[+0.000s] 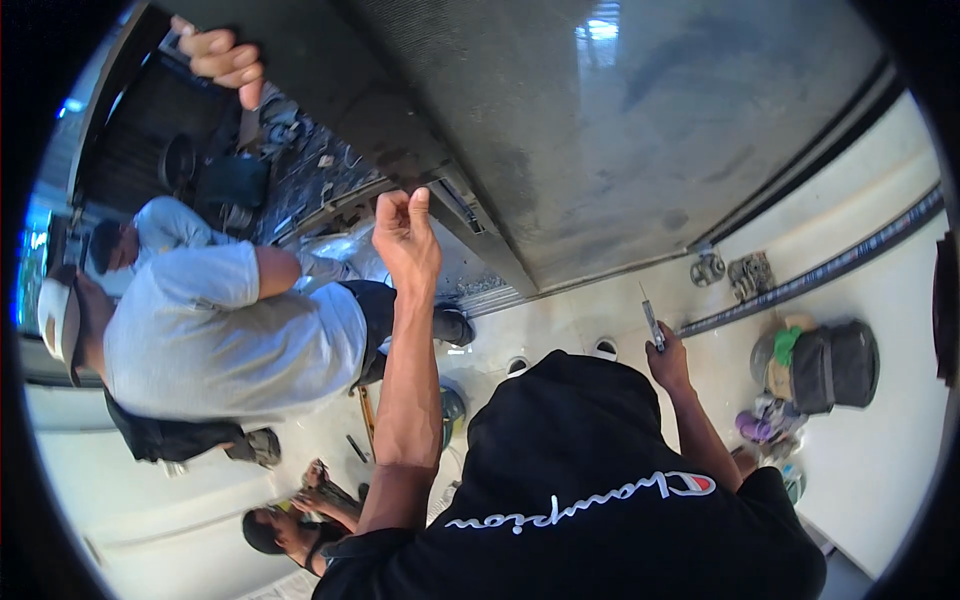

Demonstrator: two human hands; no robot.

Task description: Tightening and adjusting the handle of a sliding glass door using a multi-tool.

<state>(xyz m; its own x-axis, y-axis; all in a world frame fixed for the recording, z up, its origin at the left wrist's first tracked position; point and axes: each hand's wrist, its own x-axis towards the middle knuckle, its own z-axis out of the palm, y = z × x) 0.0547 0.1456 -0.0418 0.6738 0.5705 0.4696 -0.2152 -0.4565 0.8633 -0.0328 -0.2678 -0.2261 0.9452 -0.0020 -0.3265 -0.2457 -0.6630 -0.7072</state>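
My left hand [408, 240] is raised against the near edge of a dark door panel [600, 150]. Its fingers are curled and the thumb points up; what they pinch, if anything, is hidden. Just right of it, a metal lock plate [462, 205] is set into the door's edge strip. Lower down on the right, my right hand [668, 358] is closed around a slim grey tool [652, 322] with a thin pointed tip. Another person's hand [228, 62] grips the panel's edge at the upper left.
A person in a grey shirt [220, 340] and white cap stands close at left, with someone in blue [180, 225] beyond. Another person [285, 535] is low at the bottom left. Metal parts [735, 275], a black bag [835, 365] and a purple item [755, 427] lie at right.
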